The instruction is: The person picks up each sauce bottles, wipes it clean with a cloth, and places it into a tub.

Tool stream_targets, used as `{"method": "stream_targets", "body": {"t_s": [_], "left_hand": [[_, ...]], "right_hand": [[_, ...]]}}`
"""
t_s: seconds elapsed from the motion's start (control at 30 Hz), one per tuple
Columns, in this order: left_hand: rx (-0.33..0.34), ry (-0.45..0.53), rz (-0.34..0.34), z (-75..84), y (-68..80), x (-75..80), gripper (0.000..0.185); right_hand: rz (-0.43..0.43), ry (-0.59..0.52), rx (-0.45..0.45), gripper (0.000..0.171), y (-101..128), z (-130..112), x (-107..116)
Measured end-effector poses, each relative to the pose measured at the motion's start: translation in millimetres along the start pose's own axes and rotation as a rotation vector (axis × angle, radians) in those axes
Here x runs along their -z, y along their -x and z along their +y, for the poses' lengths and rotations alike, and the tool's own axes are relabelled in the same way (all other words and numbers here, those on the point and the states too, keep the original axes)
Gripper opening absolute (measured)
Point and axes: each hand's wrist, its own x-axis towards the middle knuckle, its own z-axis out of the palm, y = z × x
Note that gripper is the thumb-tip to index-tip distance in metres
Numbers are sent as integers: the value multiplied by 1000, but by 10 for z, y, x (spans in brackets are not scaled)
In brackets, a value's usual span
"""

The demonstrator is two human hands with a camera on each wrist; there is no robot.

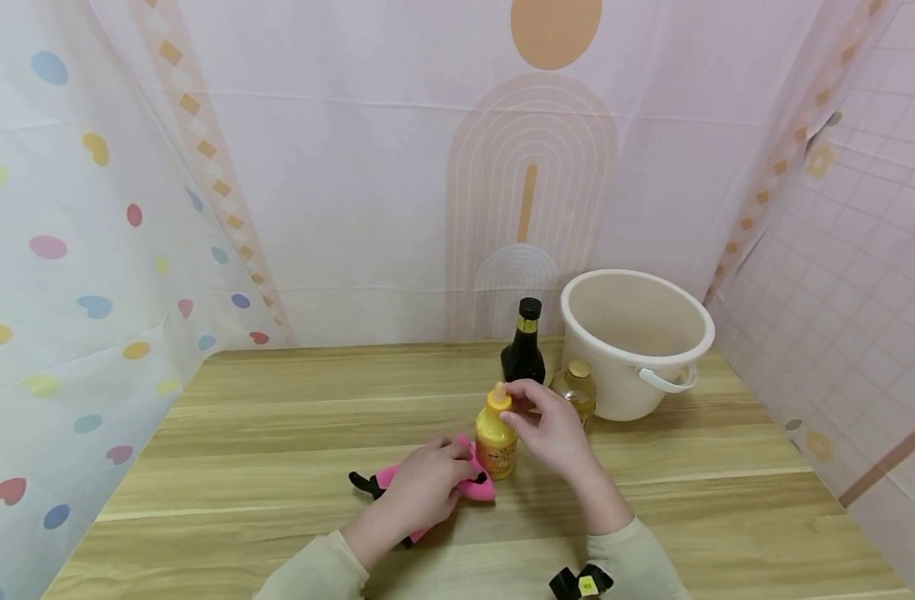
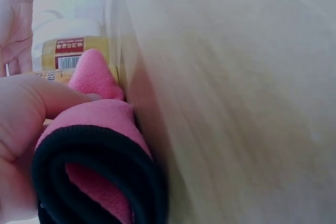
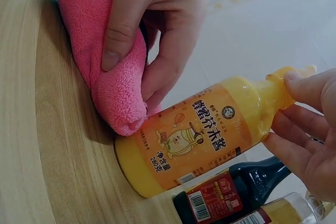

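Observation:
A yellow squeeze bottle of honey mustard sauce [image 1: 495, 446] stands upright on the wooden table. My right hand [image 1: 553, 429] pinches it at its yellow cap and neck between thumb and fingers. My left hand [image 1: 425, 485] grips a bunched pink cloth [image 3: 123, 90] with black edging. In the right wrist view, the cloth touches the lower side of the sauce bottle, by its printed label. Part of the cloth lies under the left hand, hidden in the head view. The left wrist view shows a folded black-edged end of it close up.
Behind the sauce bottle stands a dark bottle with a black cap [image 1: 523, 358]. A clear bottle of yellowish liquid [image 1: 576, 388] is to its right, partly behind my right hand. A white bucket [image 1: 622, 383] with a handle stands at the back right. Patterned curtains surround the table [image 1: 277, 417].

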Motion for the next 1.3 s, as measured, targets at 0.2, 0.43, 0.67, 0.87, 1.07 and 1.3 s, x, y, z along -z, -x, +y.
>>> {"method": "stream_targets", "body": {"t_s": [0.2, 0.43, 0.67, 0.87, 1.07, 1.3], "left_hand": [[-12, -33, -37, 6, -19, 23, 16], [-8, -54, -27, 25, -2, 17, 19], [-2, -35, 5, 39, 38, 28, 18], [-17, -5, 17, 22, 96, 81, 20], [31, 73, 22, -7, 170, 142, 23], [59, 115, 19, -27, 210, 169, 24]], "right_hand": [[0, -15, -5, 29, 2, -8, 3], [-5, -47, 2, 29, 8, -12, 9], [-5, -40, 38, 32, 10, 11, 4], [32, -19, 85, 37, 6, 11, -41], [81, 77, 85, 47, 36, -38, -115], [171, 188, 92, 50, 45, -47, -202]]}}
